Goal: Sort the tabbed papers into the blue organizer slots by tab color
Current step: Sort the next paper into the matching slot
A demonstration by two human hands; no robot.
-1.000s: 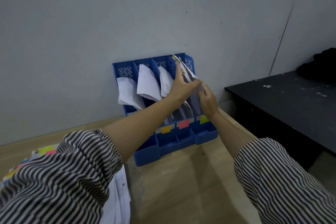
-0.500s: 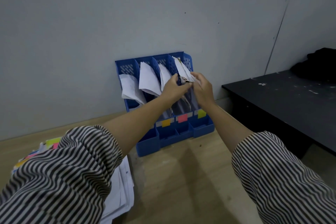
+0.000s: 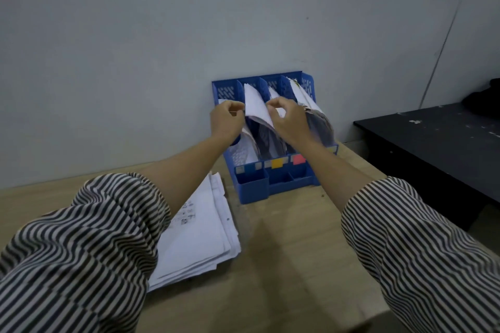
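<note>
The blue organizer (image 3: 307, 83) stands against the wall, with white papers upright in its slots. Blue (image 3: 249, 169), yellow (image 3: 277, 163) and pink (image 3: 298, 159) tab labels mark its front. My left hand (image 3: 226, 123) pinches the left edge of a white paper (image 3: 255, 105) standing in the second slot from the left. On the paper's right edge, my right hand (image 3: 290, 123) has its fingers curled. A bent sheaf of papers (image 3: 318, 119) leans out of the rightmost slot. The unsorted stack of papers (image 3: 201, 238) lies flat on the wooden table (image 3: 284, 265), partly under my left sleeve.
A black table (image 3: 433, 140) stands lower at the right, with a dark bundle (image 3: 484, 100) at its far end. The grey wall is directly behind the organizer. Small open trays (image 3: 278, 181) form the organizer's front.
Both hands have moved left from the papers in the rightmost slot to the paper in the second slot. The rightmost sheaf is let go.
</note>
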